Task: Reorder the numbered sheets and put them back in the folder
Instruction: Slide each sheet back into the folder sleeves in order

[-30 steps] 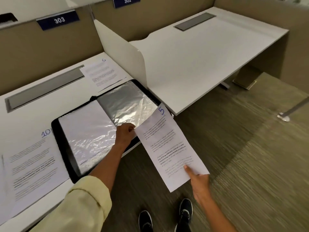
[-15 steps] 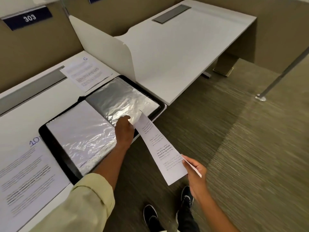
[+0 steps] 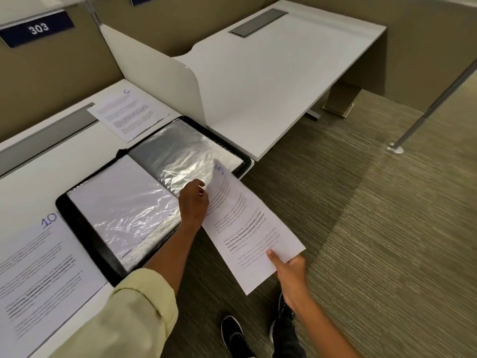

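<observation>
White desks, striped carpet.

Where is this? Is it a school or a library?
Probably a study room or office with numbered desks; I can't tell which. A blue sign reading 303 hangs above one white desk, a white divider splits it from the next, and carpet covers the floor.

Upper left of frame: blue sign reading 303 on a tan partition. Centre to upper right: white desk with grey slot cover, behind a white divider. Lower centre: black shoes on striped carpet. Right edge: slanted metal pole.
</observation>
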Tool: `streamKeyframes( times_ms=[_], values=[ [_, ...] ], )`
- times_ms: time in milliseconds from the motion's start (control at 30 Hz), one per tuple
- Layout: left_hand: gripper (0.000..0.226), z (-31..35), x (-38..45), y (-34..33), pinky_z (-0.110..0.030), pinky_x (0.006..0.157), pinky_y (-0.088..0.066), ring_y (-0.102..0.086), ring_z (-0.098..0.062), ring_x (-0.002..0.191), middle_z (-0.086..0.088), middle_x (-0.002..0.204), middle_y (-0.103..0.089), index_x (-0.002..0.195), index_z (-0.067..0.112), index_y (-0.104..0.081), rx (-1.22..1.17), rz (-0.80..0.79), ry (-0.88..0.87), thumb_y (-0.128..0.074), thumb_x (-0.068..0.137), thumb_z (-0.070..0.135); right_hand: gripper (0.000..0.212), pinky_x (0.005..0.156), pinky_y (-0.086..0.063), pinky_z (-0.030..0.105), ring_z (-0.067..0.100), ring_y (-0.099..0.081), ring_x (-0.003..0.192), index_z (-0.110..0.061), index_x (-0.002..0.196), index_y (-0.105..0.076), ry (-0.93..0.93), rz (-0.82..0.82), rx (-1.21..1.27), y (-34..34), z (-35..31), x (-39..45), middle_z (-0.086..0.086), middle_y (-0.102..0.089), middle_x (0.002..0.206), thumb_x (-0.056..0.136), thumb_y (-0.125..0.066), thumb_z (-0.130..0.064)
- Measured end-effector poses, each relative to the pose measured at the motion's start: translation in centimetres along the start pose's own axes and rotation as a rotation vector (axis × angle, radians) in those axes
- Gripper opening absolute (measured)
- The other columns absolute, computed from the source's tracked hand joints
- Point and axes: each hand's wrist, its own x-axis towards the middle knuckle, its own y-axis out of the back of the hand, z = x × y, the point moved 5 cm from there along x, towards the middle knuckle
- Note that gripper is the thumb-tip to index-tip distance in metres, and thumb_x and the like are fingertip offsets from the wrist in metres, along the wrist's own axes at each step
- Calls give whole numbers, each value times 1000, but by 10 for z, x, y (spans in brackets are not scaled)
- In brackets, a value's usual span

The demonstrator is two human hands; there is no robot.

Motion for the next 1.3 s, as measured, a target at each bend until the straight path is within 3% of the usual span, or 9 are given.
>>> streamKeyframes(
  times_ms=[267, 467, 533, 667, 767, 900, 1067, 1167, 1300],
  values=[
    [25, -1, 6, -1, -34, 71, -52, -62, -19, 73, -5, 80, -68, 103, 9, -66, -38, -19, 8, -63, 81, -4, 28, 71, -58, 19, 7, -72, 93, -14, 114, -65, -14, -48, -63, -17, -8, 4, -1, -74, 107, 89, -71, -2],
    [33, -1, 14, -7, -32, 69, -49, -62, -23, 74, -1, 76, -63, 111, 11, -64, 25, -94, 51, -59, 82, -3, 39, 89, -57, 27, 15, -65, 113, -18, 126, -60, -45, -186, -208, -26, -17, 14, -3, -70, 119, 91, -71, -5],
    [37, 0, 19, -12, -35, 73, -50, -63, -27, 82, -6, 82, -65, 116, 13, -62, 63, -122, 54, -58, 82, 0, 40, 100, -54, 39, 17, -64, 118, -22, 125, -60, -90, -282, -234, -29, -26, 15, -2, -71, 120, 89, -73, -9],
    [43, 6, 26, -21, -42, 89, -47, -56, -31, 108, -12, 113, -64, 123, 14, -57, 187, -151, 43, -51, 83, 1, 48, 107, -45, 56, 31, -60, 126, -19, 136, -54, -294, -504, 168, -32, -58, 20, 14, -64, 134, 94, -61, -42],
    [44, 14, 28, -26, -40, 93, -44, -52, -29, 117, -8, 127, -60, 125, 15, -56, 196, -133, 53, -48, 85, 0, 74, 111, -36, 62, 37, -56, 128, -20, 139, -59, -488, -546, 310, -27, -74, 36, 22, -58, 139, 89, -39, -71],
    [46, 19, 35, -32, -40, 99, -41, -50, -29, 125, -8, 136, -56, 130, 14, -56, 232, -111, 83, -45, 89, -1, 97, 114, -33, 54, 38, -53, 125, -11, 138, -60, -593, -641, 282, -28, -86, 59, 24, -59, 132, 71, -63, -81],
    [33, 25, 42, -35, -39, 90, -46, -57, -30, 110, -10, 117, -64, 116, 12, -65, 276, -91, 51, -49, 89, 0, 62, 66, -59, 33, 30, -72, 92, -13, 138, -58, -605, -759, -15, -47, -107, 87, 18, -69, 108, 96, -49, -57],
    [24, 29, 44, -37, -36, 75, -47, -61, -30, 93, -9, 98, -66, 105, 11, -70, 299, -85, 13, -56, 87, 2, 33, 81, -62, 43, 29, -73, 102, -18, 132, -55, -413, -825, -403, -66, -116, 110, 11, -74, 113, 103, -51, -33],
    [17, 37, 44, -40, -37, 70, -50, -62, -30, 84, -9, 90, -66, 102, 10, -74, 321, -75, -56, -61, 90, 9, 27, 88, -60, 46, 23, -74, 98, -21, 130, -55, -194, -854, -688, -95, -122, 138, 6, -75, 111, 106, -46, -30]
  ],
)
